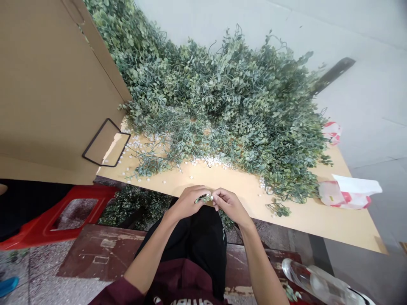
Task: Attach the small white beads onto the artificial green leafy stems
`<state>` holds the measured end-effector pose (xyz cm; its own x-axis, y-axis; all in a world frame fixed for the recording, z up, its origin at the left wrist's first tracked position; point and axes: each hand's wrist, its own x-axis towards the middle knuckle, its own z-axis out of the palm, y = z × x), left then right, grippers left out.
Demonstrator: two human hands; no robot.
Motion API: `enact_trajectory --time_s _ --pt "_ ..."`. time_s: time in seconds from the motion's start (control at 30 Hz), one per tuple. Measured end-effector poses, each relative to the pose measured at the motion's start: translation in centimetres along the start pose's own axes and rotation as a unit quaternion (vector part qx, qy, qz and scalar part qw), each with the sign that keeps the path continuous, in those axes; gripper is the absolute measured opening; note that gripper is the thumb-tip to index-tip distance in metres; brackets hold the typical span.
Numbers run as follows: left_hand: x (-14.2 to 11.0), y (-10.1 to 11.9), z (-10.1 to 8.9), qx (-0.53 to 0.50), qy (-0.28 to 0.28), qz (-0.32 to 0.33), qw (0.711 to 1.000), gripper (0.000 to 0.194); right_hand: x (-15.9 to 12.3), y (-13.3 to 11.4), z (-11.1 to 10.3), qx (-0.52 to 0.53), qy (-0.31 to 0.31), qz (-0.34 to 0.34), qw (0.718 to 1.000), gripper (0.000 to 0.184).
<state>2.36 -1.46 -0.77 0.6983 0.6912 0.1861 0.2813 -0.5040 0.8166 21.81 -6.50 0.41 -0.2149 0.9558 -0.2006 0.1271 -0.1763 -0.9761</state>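
Note:
My left hand [190, 202] is closed around a small artificial leaf sprig [203, 198] just above my lap, at the table's near edge. Close against it, my right hand [231, 206] has thumb and fingers pinched together by the sprig's whitish tip. What sits between those right fingertips is too small to make out. Beyond both hands lie many small white pieces [212, 162], scattered on the tabletop in front of a large heap of green artificial foliage [229, 93]. One loose sprig [278, 209] rests to the right of my right hand.
A big cardboard box [47, 84] stands at the left, with a black wire frame [106, 143] by its corner. Red-and-white plastic packaging [345, 194] lies on the table [343, 224] at right. Below are a red stool [79, 212], a wooden bench [95, 254] and a clear bottle [311, 281].

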Motion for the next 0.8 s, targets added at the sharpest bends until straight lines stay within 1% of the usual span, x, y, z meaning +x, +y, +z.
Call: enact_trajectory --time_s 0.1,0.17,0.33,0.4,0.53,0.67,0.8 --pt "0.0 0.0 0.0 -0.002 0.001 -0.003 1.0 0.021 0.0 -0.1 0.2 -0.014 0.005 -0.006 1.0 0.028" --pt "0.1 0.1 0.1 -0.01 0.007 -0.006 1.0 0.022 -0.1 0.0 0.3 -0.013 0.02 -0.012 1.0 0.028" --pt "0.2 0.6 0.3 -0.058 0.042 -0.041 0.997 0.015 -0.3 0.9 0.6 0.024 0.102 -0.048 0.993 0.021" --pt "0.2 0.7 0.4 -0.063 0.045 -0.057 0.995 0.013 -0.4 1.2 0.7 0.028 0.123 -0.07 0.99 0.02" --pt "0.2 0.8 0.3 -0.054 0.034 -0.07 0.995 0.019 -0.5 1.5 1.1 0.008 0.136 -0.102 0.985 0.015" --pt "0.2 0.7 0.3 -0.05 0.026 -0.07 0.996 0.02 -0.4 1.5 1.4 -0.017 0.148 -0.119 0.982 0.015" --pt "0.2 0.6 0.3 -0.04 0.021 -0.062 0.997 0.021 -0.4 1.4 1.5 -0.027 0.139 -0.129 0.981 0.013"
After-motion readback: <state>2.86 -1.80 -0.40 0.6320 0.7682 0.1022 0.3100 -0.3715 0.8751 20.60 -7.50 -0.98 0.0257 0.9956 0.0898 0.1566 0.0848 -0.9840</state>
